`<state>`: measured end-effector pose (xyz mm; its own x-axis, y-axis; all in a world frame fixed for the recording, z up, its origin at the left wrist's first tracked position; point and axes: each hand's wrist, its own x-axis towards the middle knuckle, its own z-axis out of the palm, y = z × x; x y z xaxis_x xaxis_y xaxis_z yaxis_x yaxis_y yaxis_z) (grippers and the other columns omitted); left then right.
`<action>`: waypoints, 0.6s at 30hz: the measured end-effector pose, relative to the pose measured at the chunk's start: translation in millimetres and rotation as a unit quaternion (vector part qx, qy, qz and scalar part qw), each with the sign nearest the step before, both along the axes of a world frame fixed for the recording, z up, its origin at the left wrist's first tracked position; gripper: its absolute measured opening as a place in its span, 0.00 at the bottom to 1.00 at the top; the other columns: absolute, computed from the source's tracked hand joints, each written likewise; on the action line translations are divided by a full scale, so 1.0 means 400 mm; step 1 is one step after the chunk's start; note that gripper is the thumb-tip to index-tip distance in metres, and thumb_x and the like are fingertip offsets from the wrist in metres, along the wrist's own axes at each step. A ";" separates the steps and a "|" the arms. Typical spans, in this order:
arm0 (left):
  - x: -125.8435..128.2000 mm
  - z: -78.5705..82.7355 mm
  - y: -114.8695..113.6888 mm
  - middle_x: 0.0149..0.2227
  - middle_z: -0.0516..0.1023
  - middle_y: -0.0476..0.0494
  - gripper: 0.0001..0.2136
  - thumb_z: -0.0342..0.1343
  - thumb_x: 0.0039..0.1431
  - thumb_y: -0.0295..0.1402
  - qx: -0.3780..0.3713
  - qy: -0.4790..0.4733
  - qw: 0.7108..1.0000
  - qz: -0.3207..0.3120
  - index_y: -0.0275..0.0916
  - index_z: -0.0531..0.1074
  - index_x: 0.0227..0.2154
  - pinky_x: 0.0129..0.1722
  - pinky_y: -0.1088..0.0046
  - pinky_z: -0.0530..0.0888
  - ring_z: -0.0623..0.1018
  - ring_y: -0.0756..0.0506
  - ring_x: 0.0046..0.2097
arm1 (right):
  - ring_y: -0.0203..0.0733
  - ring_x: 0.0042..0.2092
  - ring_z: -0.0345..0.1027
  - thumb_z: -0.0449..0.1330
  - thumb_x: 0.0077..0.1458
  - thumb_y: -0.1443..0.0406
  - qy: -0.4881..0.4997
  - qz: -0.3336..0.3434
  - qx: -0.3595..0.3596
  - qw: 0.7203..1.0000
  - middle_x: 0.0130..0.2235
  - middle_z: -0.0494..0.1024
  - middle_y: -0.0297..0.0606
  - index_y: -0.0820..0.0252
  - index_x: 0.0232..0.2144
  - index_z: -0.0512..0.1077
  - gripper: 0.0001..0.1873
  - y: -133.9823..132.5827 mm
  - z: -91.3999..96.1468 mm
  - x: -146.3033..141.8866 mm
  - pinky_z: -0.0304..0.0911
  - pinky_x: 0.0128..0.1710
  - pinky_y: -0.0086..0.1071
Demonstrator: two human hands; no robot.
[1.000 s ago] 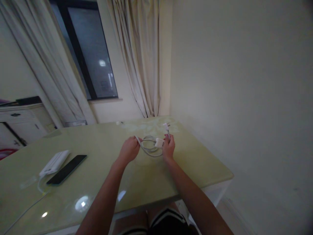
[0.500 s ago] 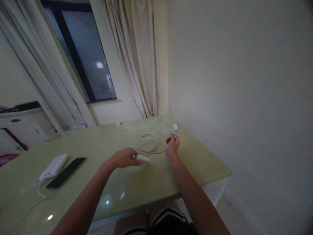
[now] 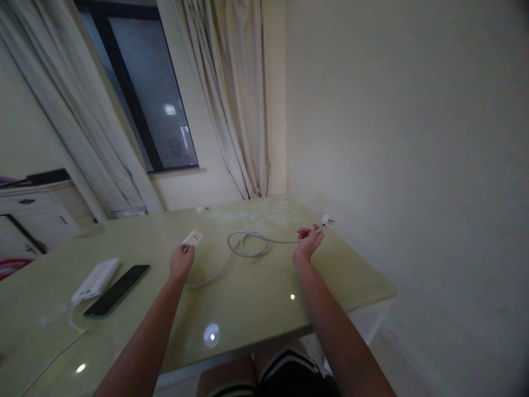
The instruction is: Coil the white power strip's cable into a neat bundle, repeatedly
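Note:
My left hand [image 3: 182,262] is closed on the near end of a small white power strip [image 3: 193,237], whose socket holes show on its upper face. From there a pale cord [image 3: 254,255] runs over the table, curls into a loose loop in the middle and rises toward the right. My right hand [image 3: 309,241] grips that cord close behind its white plug [image 3: 327,220]. The plug sticks out past the fingers, with its prongs pointing right.
On the left of the glossy greenish table [image 3: 239,309] lie a white power bank [image 3: 96,280] with a cable and a black phone [image 3: 118,290]. A plain wall [image 3: 392,138] borders the table's right side; curtains [image 3: 231,99] hang behind it.
My left hand has moved left with the power strip and turned it, its far end now pointing away. My right hand has carried the plug to the right, drawing the cord wider.

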<state>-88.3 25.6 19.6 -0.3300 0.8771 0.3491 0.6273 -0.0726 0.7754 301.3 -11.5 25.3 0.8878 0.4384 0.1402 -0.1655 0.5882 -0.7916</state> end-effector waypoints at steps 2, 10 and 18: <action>0.019 -0.014 0.012 0.27 0.78 0.34 0.11 0.57 0.54 0.39 -0.031 0.004 0.999 0.020 0.34 0.75 0.32 0.38 0.57 0.73 0.79 0.33 0.37 | 0.36 0.23 0.59 0.49 0.59 0.52 -0.021 0.023 0.005 1.000 0.23 0.69 0.26 0.55 0.47 0.59 0.18 -0.005 0.002 -0.021 0.51 0.25 0.28; 0.146 -0.008 -0.014 0.49 0.79 0.28 0.21 0.50 0.60 0.48 0.009 0.000 0.998 -0.061 0.36 0.79 0.39 0.58 0.54 0.69 0.74 0.33 0.58 | 0.34 0.25 0.61 0.57 0.56 0.51 -0.128 0.115 -0.080 0.982 0.24 0.71 0.27 0.59 0.47 0.69 0.22 0.002 -0.030 -0.076 0.54 0.26 0.27; 0.327 -0.045 -0.066 0.44 0.81 0.33 0.32 0.35 0.66 0.55 0.000 -0.086 0.957 -0.277 0.36 0.78 0.42 0.51 0.58 0.75 0.80 0.39 0.47 | 0.35 0.20 0.59 0.65 0.47 0.60 -0.225 0.255 -0.195 0.920 0.15 0.66 0.27 0.59 0.19 0.72 0.12 0.031 -0.098 -0.098 0.56 0.24 0.27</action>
